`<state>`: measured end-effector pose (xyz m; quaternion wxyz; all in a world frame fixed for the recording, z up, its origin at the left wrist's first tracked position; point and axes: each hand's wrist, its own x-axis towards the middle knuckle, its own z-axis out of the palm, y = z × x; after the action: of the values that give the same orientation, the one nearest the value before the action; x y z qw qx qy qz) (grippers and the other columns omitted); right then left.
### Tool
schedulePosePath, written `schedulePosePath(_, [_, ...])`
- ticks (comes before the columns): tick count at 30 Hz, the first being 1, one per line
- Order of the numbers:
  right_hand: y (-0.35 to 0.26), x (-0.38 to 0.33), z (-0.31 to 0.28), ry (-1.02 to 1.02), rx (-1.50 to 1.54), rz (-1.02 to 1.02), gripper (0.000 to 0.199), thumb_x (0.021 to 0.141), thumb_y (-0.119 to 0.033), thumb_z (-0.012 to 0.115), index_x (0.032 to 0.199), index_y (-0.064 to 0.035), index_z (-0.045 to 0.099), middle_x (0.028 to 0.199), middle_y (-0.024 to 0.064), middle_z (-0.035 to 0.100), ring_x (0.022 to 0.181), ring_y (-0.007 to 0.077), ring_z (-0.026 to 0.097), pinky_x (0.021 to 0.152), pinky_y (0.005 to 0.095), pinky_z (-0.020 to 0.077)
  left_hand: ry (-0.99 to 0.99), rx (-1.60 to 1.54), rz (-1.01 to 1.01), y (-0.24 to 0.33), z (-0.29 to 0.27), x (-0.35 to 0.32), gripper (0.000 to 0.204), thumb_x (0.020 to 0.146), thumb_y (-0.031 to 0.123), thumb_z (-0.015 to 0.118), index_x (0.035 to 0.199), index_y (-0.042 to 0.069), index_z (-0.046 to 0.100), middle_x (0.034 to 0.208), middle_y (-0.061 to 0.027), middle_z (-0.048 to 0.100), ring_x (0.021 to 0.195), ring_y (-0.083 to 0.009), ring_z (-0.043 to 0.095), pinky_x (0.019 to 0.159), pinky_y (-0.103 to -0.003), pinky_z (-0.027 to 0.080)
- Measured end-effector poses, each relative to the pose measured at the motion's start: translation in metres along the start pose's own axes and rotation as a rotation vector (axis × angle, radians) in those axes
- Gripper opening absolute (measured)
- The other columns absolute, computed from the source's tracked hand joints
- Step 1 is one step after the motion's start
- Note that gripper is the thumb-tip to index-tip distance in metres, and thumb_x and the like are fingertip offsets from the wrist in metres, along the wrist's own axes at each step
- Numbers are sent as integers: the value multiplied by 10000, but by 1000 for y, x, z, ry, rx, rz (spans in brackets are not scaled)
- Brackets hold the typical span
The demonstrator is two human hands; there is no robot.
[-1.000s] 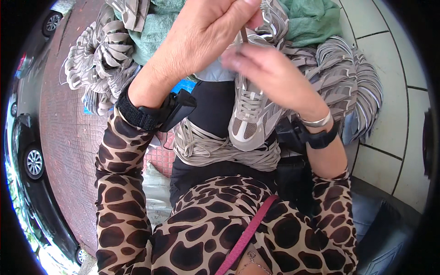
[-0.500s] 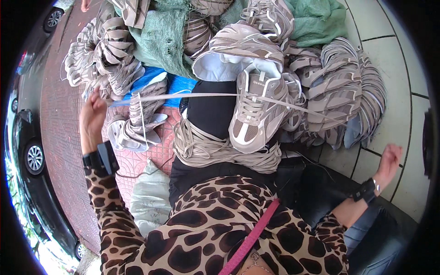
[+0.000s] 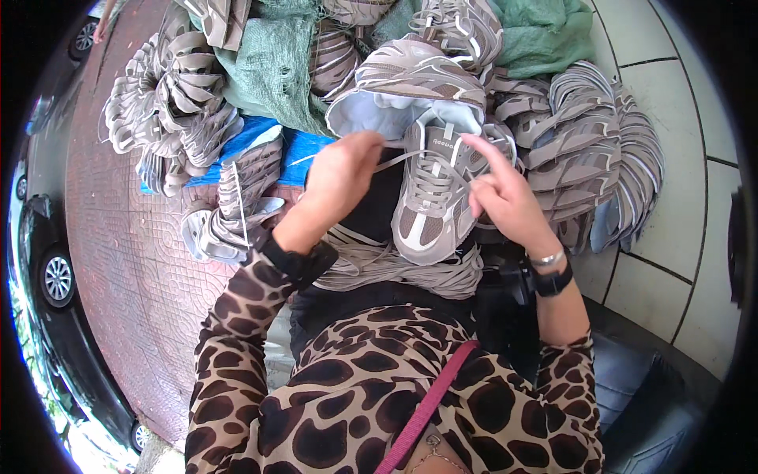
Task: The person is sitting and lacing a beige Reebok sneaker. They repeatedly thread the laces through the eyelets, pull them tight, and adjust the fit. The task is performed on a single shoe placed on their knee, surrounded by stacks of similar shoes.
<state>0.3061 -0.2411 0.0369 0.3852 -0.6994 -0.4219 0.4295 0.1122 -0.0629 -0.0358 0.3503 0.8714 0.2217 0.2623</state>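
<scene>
The beige-grey shoe upper (image 3: 430, 217) lies over the person's lap, toe toward the body. Just left of it, the left hand (image 3: 341, 178) is curled closed, pinching a pale lace (image 3: 391, 164) that runs to the shoe upper's eyelets. At its right edge, the right hand (image 3: 505, 197) has its index finger extended and the others curled; whether they grip the lace, I cannot tell

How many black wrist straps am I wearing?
2: one strap on the wrist of your left hand, and a second strap on the wrist of your right hand, beside a silver bracelet. Sleeves could hide more.
</scene>
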Motion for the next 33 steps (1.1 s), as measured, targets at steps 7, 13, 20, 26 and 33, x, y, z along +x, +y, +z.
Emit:
schedulePosePath(7, [-11,27,-14,-211,-179,49,581,843,6,450,1417,-71,398,563,-20,510,529,67,494,556,247,416,-252,34,-132,5,23,12,199,901,235,662,986,54,657,786,-186,672,753,-380,659,651,-443,502])
schedulePosePath(13, [-16,32,-18,-242,-332,58,452,839,-22,484,1287,-72,445,597,95,562,541,231,581,557,370,460,-260,-297,-252,4,17,19,162,947,175,610,1027,40,649,744,-80,657,580,-171,601,527,-317,457])
schedulePosePath(20, [-12,33,-12,-145,-867,-204,355,837,-57,550,1178,-33,453,706,181,640,672,361,663,615,467,512,-486,-1080,-976,2,-10,24,227,984,189,591,1161,47,586,700,14,569,444,-15,350,393,-184,197])
schedulePosePath(26, [-5,24,9,-33,-1124,-161,308,840,-74,590,1108,7,461,630,185,623,605,366,654,557,462,518,-373,-546,-687,9,2,21,294,1004,295,563,1043,23,669,566,-6,531,444,-51,426,418,-242,285])
schedulePosePath(33, [11,12,9,117,-909,-238,199,893,-72,563,1065,-22,476,623,183,617,584,361,648,536,460,506,-297,-236,-393,2,13,16,236,900,214,667,952,-8,728,726,-111,692,646,-153,620,624,-320,500])
